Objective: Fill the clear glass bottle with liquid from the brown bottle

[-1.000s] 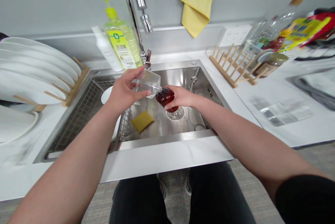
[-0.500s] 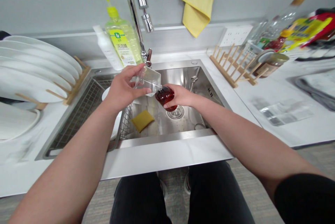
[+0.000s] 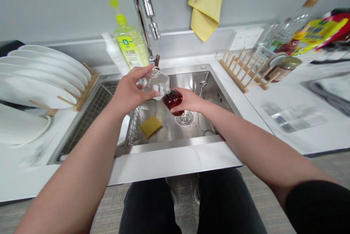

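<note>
Over the sink, my left hand grips a clear, angular bottle between thumb and fingers. It is tilted, its narrow end pointing down and right. My right hand is wrapped round a bottle of dark red liquid. The clear bottle's narrow end meets the top of the red one; whether liquid passes between them I cannot tell. A yellow sponge lies in the basin below, near the drain.
Behind my hands rise the faucet and a dish soap bottle. White plates stand in a rack at left, beside a wire basket. A wooden rack and a jar are at right. A yellow cloth hangs behind.
My view has shifted slightly, so the plates and soap bottle appear a little further right and lower. Both hands keep their bottles joined over the sink, with hardly any movement.
</note>
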### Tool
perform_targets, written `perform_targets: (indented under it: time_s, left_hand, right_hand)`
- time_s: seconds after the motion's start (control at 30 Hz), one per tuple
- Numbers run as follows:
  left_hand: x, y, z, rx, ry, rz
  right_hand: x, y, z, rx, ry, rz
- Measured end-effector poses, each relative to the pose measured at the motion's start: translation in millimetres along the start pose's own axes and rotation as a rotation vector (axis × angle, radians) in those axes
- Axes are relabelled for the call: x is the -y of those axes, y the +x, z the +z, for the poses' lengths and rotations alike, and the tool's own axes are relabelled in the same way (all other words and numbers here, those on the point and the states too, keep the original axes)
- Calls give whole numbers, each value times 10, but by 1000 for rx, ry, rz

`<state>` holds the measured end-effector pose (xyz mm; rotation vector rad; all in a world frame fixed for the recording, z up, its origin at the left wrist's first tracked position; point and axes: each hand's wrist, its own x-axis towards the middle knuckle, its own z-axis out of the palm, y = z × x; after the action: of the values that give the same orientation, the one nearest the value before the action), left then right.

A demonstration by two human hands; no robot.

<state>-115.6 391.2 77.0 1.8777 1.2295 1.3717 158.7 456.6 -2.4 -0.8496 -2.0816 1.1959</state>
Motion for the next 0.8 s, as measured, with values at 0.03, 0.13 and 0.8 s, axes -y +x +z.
perform_targets:
  time_s: [0.03,0.13,0.8]
  left_hand:
    - [-12,3,-8,14,21,1]
    - [-28,17,-34,32,79,18]
    - [-259,89,-85,64,207,41]
  right_hand:
    - [-1,0,3,-2,2,-2]
    - [-1,0,12,-8,1,-6]
    - [13,4,19,-40,17,-77]
